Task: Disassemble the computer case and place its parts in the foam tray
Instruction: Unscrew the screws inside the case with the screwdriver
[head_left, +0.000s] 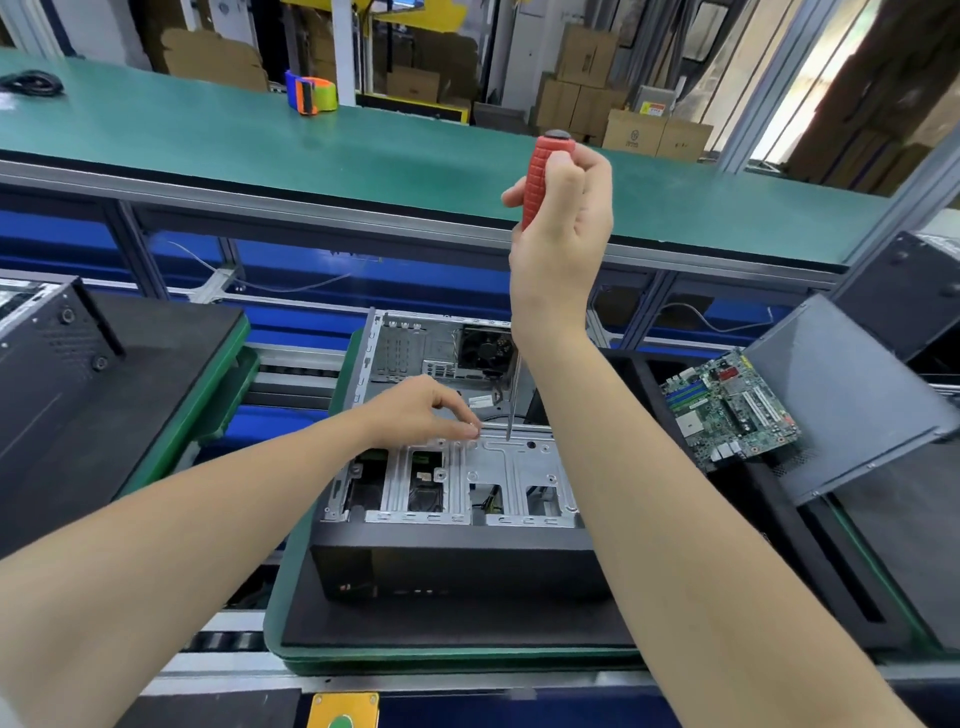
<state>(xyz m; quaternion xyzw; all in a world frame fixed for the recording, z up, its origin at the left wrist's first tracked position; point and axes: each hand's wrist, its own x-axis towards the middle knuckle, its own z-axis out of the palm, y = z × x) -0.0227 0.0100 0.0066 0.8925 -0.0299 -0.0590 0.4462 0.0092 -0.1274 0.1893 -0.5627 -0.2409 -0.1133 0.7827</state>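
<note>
An open computer case (447, 566) lies on a green-edged pallet in the middle, its silver drive cage (511, 467) facing up. My right hand (563, 223) grips the red handle of a long screwdriver (545, 176), held upright with its tip down on the top of the drive cage. My left hand (421, 410) rests on the cage's rear edge, and its fingertips pinch something small and silver just left of the screwdriver's tip. A green motherboard (732, 405) lies in the black foam tray (649, 374) to the right, with a dark side panel (852, 395) leaning beside it.
Another black case (47, 353) stands on a foam pad at the left. A green shelf (322, 150) runs across the back with a tape dispenser (311, 93) and a coiled black cable (31, 83) on it. The pallet sits on a roller conveyor (228, 642).
</note>
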